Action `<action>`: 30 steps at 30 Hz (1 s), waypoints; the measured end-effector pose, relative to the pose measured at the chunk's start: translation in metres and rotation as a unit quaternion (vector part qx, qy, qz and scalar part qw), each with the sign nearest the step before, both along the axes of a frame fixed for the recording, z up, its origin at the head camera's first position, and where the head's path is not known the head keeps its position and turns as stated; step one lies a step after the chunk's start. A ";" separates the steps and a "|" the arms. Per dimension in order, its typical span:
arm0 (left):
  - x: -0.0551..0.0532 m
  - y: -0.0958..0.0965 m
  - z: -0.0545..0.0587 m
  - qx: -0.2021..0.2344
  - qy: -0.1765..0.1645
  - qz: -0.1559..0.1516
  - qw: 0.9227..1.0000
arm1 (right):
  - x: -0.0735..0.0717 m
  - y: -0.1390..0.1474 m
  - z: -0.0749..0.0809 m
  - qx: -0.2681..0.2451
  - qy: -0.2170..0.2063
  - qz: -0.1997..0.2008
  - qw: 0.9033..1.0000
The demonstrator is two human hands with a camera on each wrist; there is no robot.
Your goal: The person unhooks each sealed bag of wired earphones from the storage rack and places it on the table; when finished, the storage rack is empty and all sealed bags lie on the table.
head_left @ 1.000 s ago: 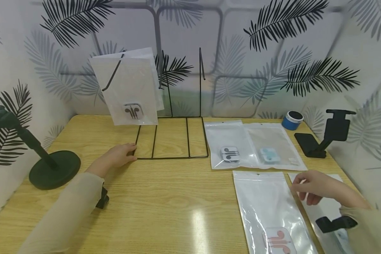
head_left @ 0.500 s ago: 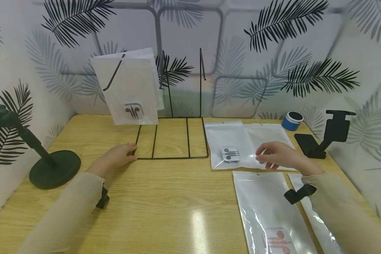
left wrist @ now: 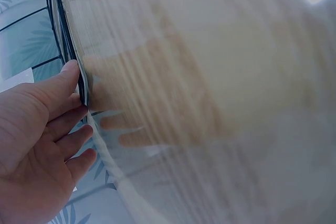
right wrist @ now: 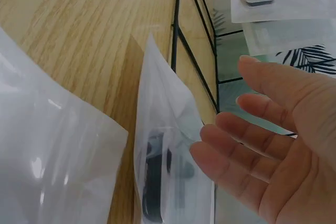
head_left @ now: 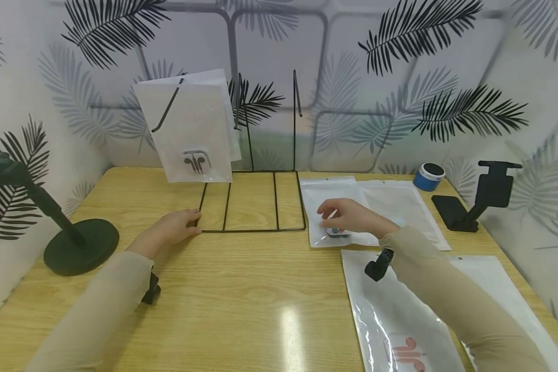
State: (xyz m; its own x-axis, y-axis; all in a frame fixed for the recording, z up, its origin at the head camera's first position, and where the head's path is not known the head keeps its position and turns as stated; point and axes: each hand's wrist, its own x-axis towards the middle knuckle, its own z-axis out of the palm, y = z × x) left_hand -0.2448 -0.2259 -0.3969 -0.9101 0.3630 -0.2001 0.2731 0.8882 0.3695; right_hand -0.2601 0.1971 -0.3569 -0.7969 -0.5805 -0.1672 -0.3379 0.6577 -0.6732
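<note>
In the head view, my left hand [head_left: 179, 228] is at the front left corner of a black wire display rack [head_left: 251, 231]; the left wrist view shows thumb and index fingertip pinching its wire. White zip bags [head_left: 188, 119] hang on the rack's left hook, the front one with earphones in a case. My right hand [head_left: 353, 214], fingers loosely bent and holding nothing, is over a zip bag of earphones [head_left: 327, 188] right of the rack. In the right wrist view that earphone bag [right wrist: 176, 166] stands out close to the fingers, and the hand partly hides its case from above.
Another zip bag [head_left: 395, 194] adjoins on the right. Nearer lie a bag with pink earphones [head_left: 381, 289] and one more bag [head_left: 488, 279], partly under the right sleeve. A blue jar [head_left: 429, 177], a black phone stand [head_left: 474, 206] and a dark green lamp stand [head_left: 81, 245] are around.
My right hand has moved left and away from me, from the near right bag across the back right bag to the earphone bag beside the rack. The left hand stays on the rack.
</note>
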 end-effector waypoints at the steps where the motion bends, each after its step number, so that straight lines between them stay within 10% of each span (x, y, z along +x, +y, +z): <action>1: 0.000 0.000 0.000 0.000 0.000 -0.001 1.000 | -0.002 -0.004 -0.003 -0.002 0.005 0.005 1.000; 30: 0.001 0.001 0.002 -0.004 0.011 -0.005 1.000 | -0.029 -0.061 -0.040 0.055 0.062 0.051 0.995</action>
